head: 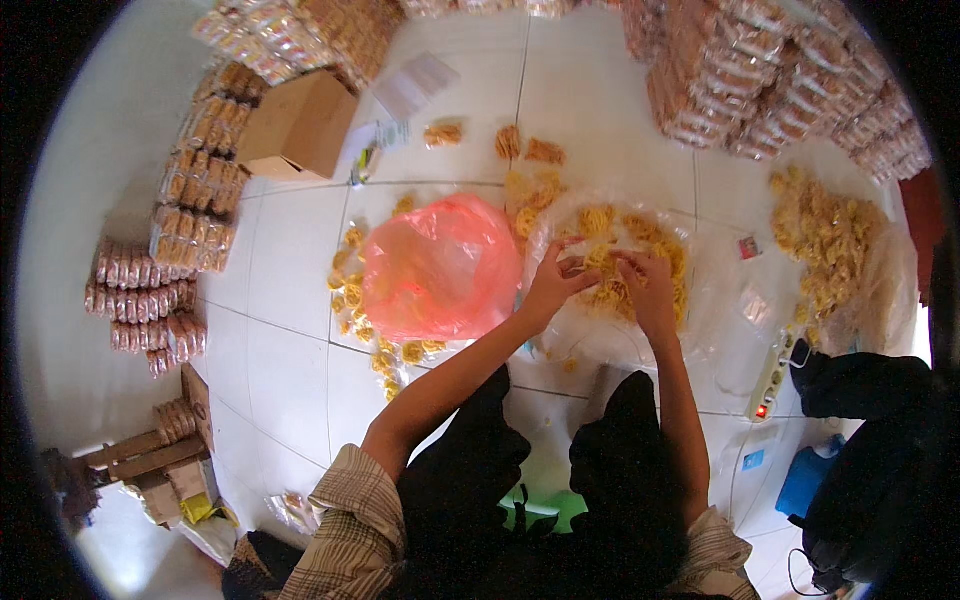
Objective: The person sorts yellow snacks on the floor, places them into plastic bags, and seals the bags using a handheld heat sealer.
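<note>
My left hand [559, 281] and my right hand [643, 274] are over a clear plastic bag [559, 217] spread on the floor, with yellow coiled noodle-like pieces [673, 259] on it. Between my fingertips is one yellow coiled piece [598, 259]; my right fingers touch its edge, while my left fingers are spread close beside it. Left of my hands lies a pink plastic bag [442, 270], with more yellow coils [352, 292] around its left and lower sides. Beyond the clear bag are small orange-brown packets [545, 151].
Stacks of packaged goods [202, 180] stand at the left and packed stacks [720, 82] at the upper right. A cardboard box [300, 124] is at upper left. At right are a heap of yellow pieces [829, 240], a power strip [770, 382] and a person's dark-clothed legs [862, 450].
</note>
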The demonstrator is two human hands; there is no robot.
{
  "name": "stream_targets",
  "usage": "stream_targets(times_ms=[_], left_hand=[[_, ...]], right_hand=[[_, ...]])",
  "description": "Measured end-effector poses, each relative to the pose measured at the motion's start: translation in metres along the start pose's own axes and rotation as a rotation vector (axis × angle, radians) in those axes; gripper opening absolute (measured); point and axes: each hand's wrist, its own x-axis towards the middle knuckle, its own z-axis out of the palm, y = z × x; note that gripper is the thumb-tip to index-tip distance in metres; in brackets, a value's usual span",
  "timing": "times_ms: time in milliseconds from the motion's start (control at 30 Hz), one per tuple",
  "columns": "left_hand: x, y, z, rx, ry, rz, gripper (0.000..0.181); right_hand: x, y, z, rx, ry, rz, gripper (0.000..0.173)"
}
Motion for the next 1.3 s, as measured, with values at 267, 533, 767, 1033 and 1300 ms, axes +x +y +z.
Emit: stream_targets(times_ms=[267, 533, 767, 1033, 1300], left_hand=[[-0.085, 0.132, 0.058, 0.068, -0.090, 0.372, 0.047], [-0.224, 0.208, 0.078, -0.084, -0.101, 0.547, 0.034], [-0.252, 0.203, 0.029, -0.195, -0.023, 0.540, 0.023], [-0.237, 0.197, -0.015, -0.093, 0.045, 0.546, 0.021], [-0.213, 0.193, -0.021, -0.009, 0.067, 0.536, 0.023]], right_hand=[[-0.024, -0.154, -0.086, 0.045, 0.275, -0.305, 0.018], [-0.093, -0.277, -0.103, 0.107, 0.264, -0.613, 0.020], [-0.119, -0.306, -0.062, 0.156, 0.083, -0.631, 0.024], [-0.098, -0.271, -0.031, 0.223, -0.011, -0.401, 0.023], [-0.089, -0.270, -0.004, 0.653, -0.024, -0.165, 0.023]])
